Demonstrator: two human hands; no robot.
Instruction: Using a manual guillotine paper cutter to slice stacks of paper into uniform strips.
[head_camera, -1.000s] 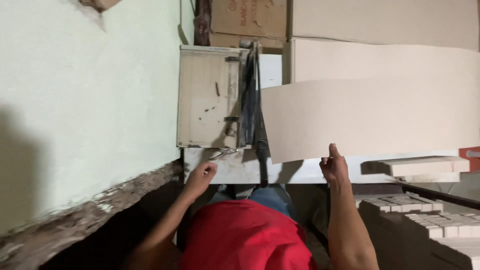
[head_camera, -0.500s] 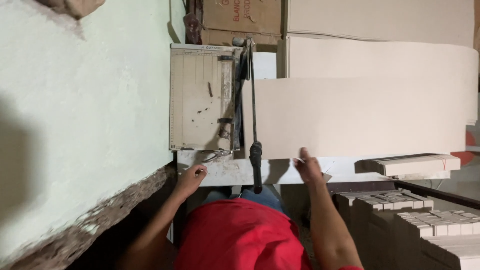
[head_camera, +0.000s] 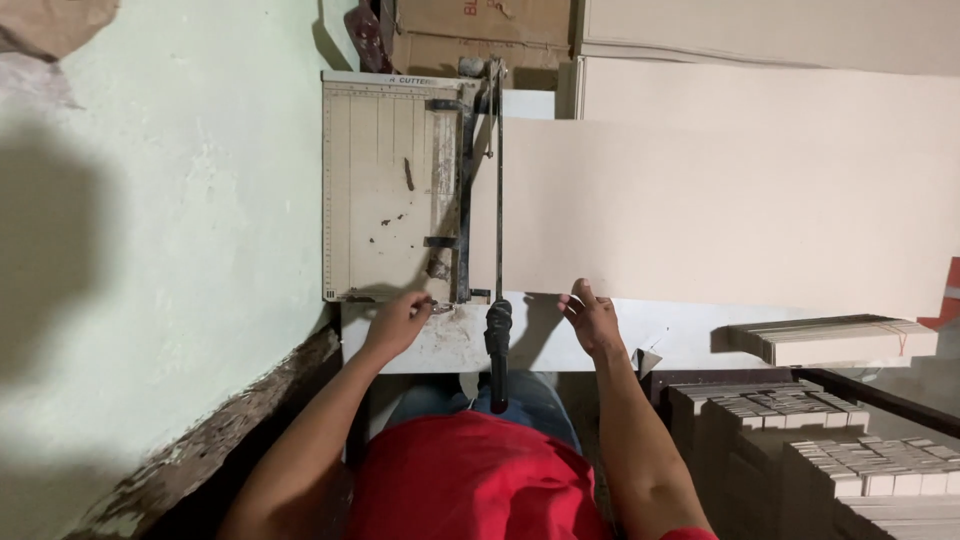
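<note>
Under the right hand (head_camera: 590, 318), fingers spread flat, a large card sheet (head_camera: 720, 210) is pressed at its near edge. Just left, the cutter handle (head_camera: 498, 335) is seen. Beyond it, the left hand (head_camera: 398, 322) is curled loosely against the cutter board (head_camera: 385, 190).

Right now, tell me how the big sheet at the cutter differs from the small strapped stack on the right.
The large beige sheet is one wide flat board lying beside the cutter's blade arm, with the right hand on its near edge; the small strapped stack is many narrow pieces piled together, untouched. The left hand rests at the paper cutter. Both share the same pale beige colour.
</note>
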